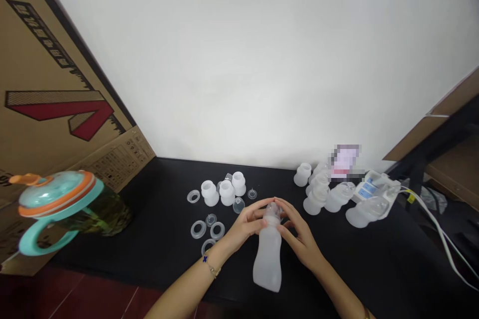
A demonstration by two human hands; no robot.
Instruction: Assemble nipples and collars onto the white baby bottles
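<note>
Left grip (pixel 245 227) is pinching the neck of a frosted translucent bottle (pixel 267 259) from one side, thumb and fingertips pressing on the collar. Right grip (pixel 299 239) is pinching the same neck from the opposite side, fingers curling over the small clear teat (pixel 274 208) at the top. The bottle is standing between the two grips, its body tilting down toward the person and its base hanging at the near edge of the black surface (pixel 157 239).

Just outside the left grip, clear rings (pixel 198 229) are lying flat on the surface, and beyond its fingertips white cup-shaped parts (pixel 227 192) are standing in a group. Beyond the right grip, a cluster of translucent funnel pieces (pixel 318 199) is sitting near a white pump unit (pixel 368 189). Well apart from the left grip, a teal-and-orange sippy cup (pixel 60 204) is lying against a cardboard box (pixel 48 99). A thin bracelet (pixel 211 266) is showing on the wrist behind the left grip.
</note>
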